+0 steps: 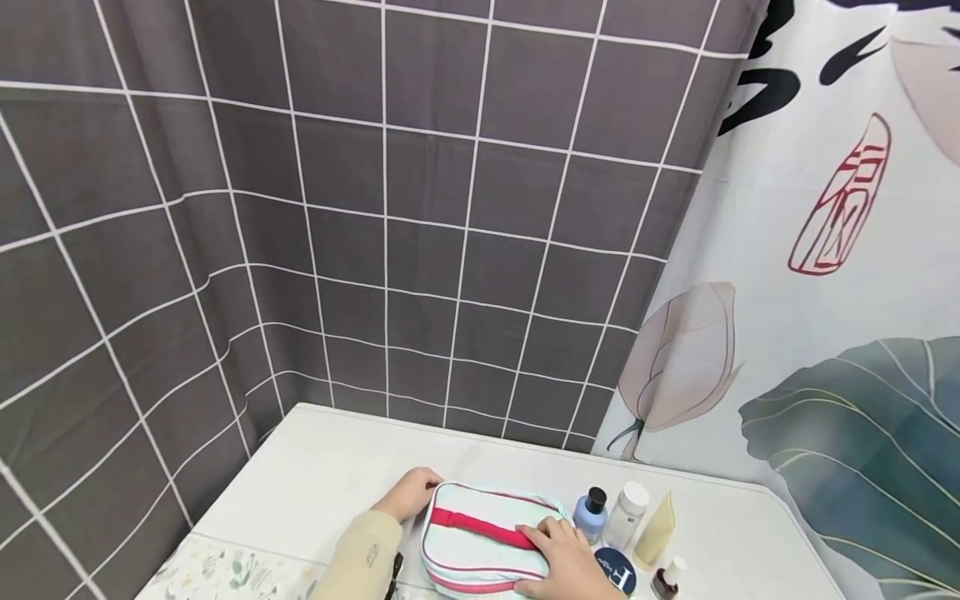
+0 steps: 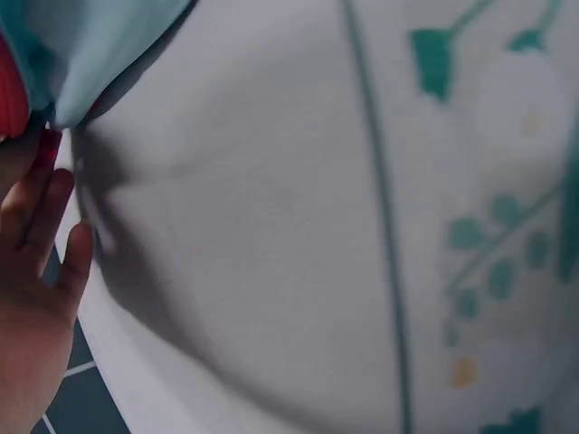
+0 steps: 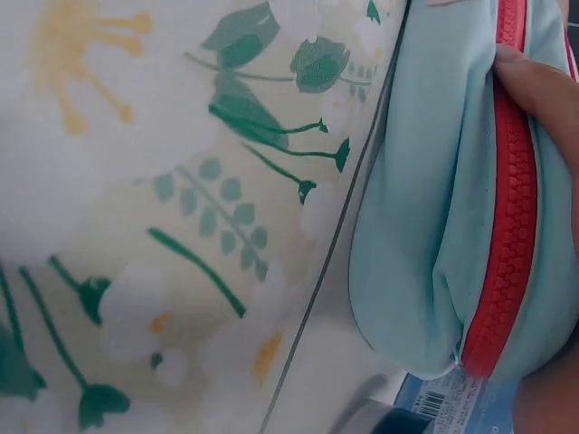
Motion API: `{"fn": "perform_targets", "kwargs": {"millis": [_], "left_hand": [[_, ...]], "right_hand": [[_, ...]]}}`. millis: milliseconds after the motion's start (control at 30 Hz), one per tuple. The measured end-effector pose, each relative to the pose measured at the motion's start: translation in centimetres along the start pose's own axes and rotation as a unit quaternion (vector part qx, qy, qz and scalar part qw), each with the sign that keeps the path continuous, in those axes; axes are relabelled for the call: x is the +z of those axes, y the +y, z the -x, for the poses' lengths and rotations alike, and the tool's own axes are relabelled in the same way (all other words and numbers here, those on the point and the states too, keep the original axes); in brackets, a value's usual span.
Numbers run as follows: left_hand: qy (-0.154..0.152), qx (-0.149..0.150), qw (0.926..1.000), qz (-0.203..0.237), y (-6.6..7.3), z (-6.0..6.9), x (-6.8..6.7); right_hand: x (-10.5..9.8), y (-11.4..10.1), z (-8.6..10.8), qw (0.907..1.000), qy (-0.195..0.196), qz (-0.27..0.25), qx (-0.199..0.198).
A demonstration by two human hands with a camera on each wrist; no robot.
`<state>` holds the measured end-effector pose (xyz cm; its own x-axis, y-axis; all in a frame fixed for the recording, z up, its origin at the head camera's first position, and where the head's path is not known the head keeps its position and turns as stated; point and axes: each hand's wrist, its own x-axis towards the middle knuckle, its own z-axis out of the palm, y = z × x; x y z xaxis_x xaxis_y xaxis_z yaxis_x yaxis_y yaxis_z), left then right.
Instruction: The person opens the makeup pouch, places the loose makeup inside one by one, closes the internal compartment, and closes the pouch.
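A pale mint cosmetic bag point(image 1: 483, 537) with red piping, a red top handle point(image 1: 480, 527) and a red zipper point(image 3: 514, 181) lies on the table. At its far left corner is my left hand point(image 1: 412, 493). In the left wrist view the fingertips of the left hand point(image 2: 36, 244) pinch a small red zipper pull point(image 2: 48, 147), partly hidden. My right hand point(image 1: 566, 560) holds the bag's right side, fingers over the top by the handle's end. Its thumb point(image 3: 534, 81) presses beside the zipper in the right wrist view. The zipper looks closed along that side.
Right of the bag stand a blue bottle with black cap point(image 1: 591, 517), a clear bottle with white cap point(image 1: 627, 517), a yellow tube point(image 1: 655, 533), a small dark bottle point(image 1: 665, 582) and a round navy container point(image 1: 615, 570). A floral mat point(image 1: 232, 571) covers the near table point(image 1: 315, 467).
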<state>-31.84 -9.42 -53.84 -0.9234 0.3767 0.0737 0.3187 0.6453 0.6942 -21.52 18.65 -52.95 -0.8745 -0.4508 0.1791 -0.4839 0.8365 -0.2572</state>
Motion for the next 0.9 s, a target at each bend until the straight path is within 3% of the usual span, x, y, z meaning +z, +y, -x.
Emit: {"fn": "perform_targets", "kwargs": {"millis": [100,233,433,900], "left_hand": [[0.023,-0.009,0.9992,-0.031,0.0,0.4,0.2],[0.041,-0.027,0.9967,-0.065,0.3,1.0,0.3],[0.061,-0.031,0.9933,-0.093,0.6,1.5,-0.2],[0.038,-0.023,0.9916,-0.121,0.2,3.1,-1.3]], "right_hand": [[0.1,-0.4,0.0,0.9995,-0.029,0.001,0.014],[0.4,-0.7,0.0,0.9992,-0.032,0.012,0.019],[0.4,-1.0,-0.1,0.9989,-0.031,0.025,0.027],[0.4,-1.4,0.0,0.9981,-0.036,0.001,0.049]]}}
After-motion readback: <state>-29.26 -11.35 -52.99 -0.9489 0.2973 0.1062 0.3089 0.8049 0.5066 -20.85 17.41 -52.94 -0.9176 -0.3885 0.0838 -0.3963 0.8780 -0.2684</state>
